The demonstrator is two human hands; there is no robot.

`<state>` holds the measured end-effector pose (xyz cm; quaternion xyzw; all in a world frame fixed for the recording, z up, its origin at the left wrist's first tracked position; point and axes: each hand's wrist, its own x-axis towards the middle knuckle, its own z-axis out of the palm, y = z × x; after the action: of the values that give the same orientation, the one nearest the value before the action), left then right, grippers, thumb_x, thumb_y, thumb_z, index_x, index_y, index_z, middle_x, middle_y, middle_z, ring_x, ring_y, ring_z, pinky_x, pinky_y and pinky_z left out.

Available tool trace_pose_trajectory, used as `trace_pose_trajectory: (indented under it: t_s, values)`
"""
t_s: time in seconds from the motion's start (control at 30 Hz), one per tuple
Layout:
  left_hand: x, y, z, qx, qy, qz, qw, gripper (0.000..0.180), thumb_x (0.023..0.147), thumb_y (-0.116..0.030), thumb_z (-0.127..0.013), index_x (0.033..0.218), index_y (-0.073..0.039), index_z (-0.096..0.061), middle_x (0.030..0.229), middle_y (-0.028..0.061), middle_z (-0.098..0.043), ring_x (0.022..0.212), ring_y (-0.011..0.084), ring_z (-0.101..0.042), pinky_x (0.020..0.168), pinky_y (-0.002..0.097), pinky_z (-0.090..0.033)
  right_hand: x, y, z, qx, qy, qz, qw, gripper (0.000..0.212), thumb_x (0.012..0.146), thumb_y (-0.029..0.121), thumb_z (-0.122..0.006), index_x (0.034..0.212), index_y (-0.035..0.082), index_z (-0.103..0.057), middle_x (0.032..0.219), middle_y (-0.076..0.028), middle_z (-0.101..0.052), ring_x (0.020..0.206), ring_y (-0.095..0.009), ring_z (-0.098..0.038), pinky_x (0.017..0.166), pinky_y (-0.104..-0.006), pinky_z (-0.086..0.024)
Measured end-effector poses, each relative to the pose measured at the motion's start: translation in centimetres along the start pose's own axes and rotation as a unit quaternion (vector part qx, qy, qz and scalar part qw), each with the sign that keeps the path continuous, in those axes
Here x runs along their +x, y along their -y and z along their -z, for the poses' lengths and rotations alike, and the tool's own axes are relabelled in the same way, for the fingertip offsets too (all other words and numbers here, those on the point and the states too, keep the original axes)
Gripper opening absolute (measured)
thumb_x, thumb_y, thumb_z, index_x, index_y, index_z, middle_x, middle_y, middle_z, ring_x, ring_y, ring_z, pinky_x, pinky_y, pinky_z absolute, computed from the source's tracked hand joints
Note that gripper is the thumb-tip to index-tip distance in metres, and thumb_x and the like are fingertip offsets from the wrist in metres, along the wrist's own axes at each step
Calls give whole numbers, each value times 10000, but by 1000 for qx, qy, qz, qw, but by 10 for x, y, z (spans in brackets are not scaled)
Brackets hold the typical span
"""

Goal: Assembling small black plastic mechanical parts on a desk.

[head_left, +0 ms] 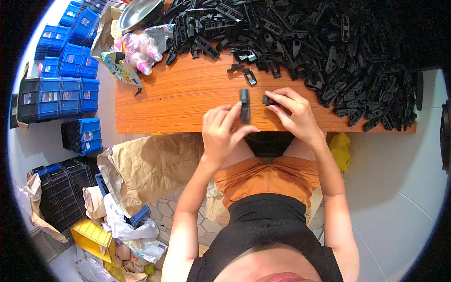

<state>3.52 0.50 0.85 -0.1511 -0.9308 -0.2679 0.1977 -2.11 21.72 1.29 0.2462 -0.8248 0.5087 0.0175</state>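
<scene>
My left hand [221,128] is above the table's front edge, its fingers and thumb around the lower part of a long, narrow black plastic part [244,105]. That part stands roughly upright in the picture and is a little blurred. To its right, my right hand [297,113] pinches a small black plastic piece [267,99] between thumb and fingertips. A gap separates the two pieces. Just beyond my hands a loose black frame-shaped part [250,76] lies on the wooden table [183,101].
A large heap of black plastic parts [291,42] covers the table's back and right. At the back left are a metal bowl [138,13] and a plastic bag with pink items [143,49]. Blue crates [66,96] stack at the left, brown paper [150,164] below.
</scene>
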Motion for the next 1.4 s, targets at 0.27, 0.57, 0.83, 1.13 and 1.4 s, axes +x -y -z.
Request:
trace_pose_trajectory:
  t_s: [0.27, 0.57, 0.83, 1.13, 1.4]
  values:
    - [19, 15, 0, -18, 34, -37, 999, 420, 758, -88, -715, 1171, -77, -643, 999, 84, -624, 952, 273, -561, 851, 408, -445, -7, 3, 2, 11, 8, 6, 1000, 344, 775, -24, -699, 1115, 15, -663, 980, -110, -637, 806, -207, -625, 688, -290, -507]
    - [16, 21, -7, -123, 8, 26, 992, 421, 657, -38, -791, 1066, -61, -694, 844, 89, -662, 808, 243, -607, 711, 335, -499, 0, 0, -5, -36, 38, 62, 997, 372, 744, 23, -712, 1111, 59, -667, 918, -107, -628, 822, -277, -614, 713, -364, -501]
    - [18, 21, -10, -165, 11, 15, 986, 405, 676, -65, -787, 1070, -61, -693, 859, 82, -683, 790, 234, -626, 709, 331, -508, 6, 0, -16, -11, 52, 107, 993, 395, 724, -40, -712, 1108, 41, -672, 918, -108, -635, 850, -257, -616, 735, -335, -508]
    - [38, 17, -3, -70, -56, -3, 996, 335, 815, -140, -705, 1124, -35, -632, 979, 142, -625, 887, 305, -603, 812, 386, -476, 50, -5, -24, -41, -14, 31, 999, 309, 790, 91, -722, 1085, 48, -642, 1032, -143, -539, 885, -305, -602, 772, -388, -508]
    - [99, 81, -22, 49, -119, 58, 990, 291, 795, -150, -740, 1017, -31, -595, 1081, 156, -521, 917, 312, -582, 774, 393, -490, 45, -10, -26, -103, -20, 50, 993, 255, 762, 22, -707, 985, 23, -584, 999, -144, -547, 938, -346, -567, 815, -419, -487]
